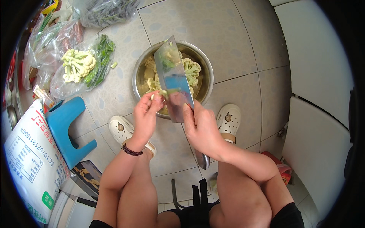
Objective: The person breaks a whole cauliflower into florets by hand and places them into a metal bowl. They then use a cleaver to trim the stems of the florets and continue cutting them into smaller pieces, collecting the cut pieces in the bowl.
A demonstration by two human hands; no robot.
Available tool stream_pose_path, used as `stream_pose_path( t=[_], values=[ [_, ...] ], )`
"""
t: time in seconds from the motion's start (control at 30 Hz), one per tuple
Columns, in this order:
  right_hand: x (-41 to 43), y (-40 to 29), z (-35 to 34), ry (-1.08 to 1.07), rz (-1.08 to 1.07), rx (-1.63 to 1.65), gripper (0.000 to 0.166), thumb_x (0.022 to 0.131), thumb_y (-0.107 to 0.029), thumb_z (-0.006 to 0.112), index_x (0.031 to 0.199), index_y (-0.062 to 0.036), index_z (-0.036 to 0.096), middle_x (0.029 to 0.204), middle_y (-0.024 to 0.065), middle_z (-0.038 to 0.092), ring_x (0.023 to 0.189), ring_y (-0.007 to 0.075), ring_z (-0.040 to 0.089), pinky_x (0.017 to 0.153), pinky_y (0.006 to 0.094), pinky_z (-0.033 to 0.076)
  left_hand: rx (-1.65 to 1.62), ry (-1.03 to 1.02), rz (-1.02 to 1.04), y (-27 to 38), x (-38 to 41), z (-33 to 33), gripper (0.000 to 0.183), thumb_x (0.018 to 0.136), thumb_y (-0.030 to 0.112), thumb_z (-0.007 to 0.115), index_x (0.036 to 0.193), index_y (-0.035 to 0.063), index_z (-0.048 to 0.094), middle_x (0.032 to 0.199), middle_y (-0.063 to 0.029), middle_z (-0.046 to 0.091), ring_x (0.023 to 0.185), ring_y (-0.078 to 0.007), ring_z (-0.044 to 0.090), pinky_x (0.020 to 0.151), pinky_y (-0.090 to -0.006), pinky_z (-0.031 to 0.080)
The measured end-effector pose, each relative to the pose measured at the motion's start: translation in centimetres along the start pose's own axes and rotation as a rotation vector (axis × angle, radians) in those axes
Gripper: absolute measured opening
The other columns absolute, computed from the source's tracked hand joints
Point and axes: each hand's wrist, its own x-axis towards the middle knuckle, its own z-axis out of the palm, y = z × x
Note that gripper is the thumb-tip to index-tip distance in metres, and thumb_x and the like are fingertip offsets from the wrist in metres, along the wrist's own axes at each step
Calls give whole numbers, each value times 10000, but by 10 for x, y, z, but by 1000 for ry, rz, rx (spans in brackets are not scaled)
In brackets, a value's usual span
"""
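My right hand point(201, 128) is closed around a metal cleaver point(175, 77), whose broad blade points away from me, tilted over a steel bowl point(210, 82). Just left of the blade, my left hand point(148, 109) pinches a small cauliflower piece point(163, 93) between thumb and fingers, above the bowl's near rim. The piece is slightly blurred. Inside the bowl lie several cauliflower florets point(191, 69), partly hidden by the blade. On a clear plastic bag to the left rests a larger cauliflower chunk point(77, 65), beside green leaves point(99, 62) in plastic.
Plastic bags of vegetables point(104, 12) lie at the upper left. A blue plastic stool point(67, 125) and a white printed sack point(34, 159) stand at the left. White cabinet fronts point(316, 136) line the right side. My feet, in clogs point(229, 116), flank the bowl's near side on the tiled floor.
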Motion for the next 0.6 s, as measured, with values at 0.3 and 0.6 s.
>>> stream_pose_path(
  t=[0.3, 0.6],
  values=[
    [-9, 20, -34, 243, -138, -253, 215, 962, -118, 466, 823, 45, 485, 552, 221, 535, 483, 408, 537, 451, 468, 396, 548, 92, 102, 3, 17, -34, 291, 901, 167, 622, 1120, -20, 582, 1035, -147, 653, 988, -217, 626, 832, -310, 507],
    [-9, 26, -42, 264, -64, -172, 213, 957, -106, 484, 806, 44, 495, 509, 183, 494, 408, 330, 488, 417, 407, 348, 1115, 137, 617, -6, 50, 3, 414, 711, 123, 725, 1090, 48, 576, 1094, -143, 582, 1018, -334, 564, 894, -412, 440]
  ],
)
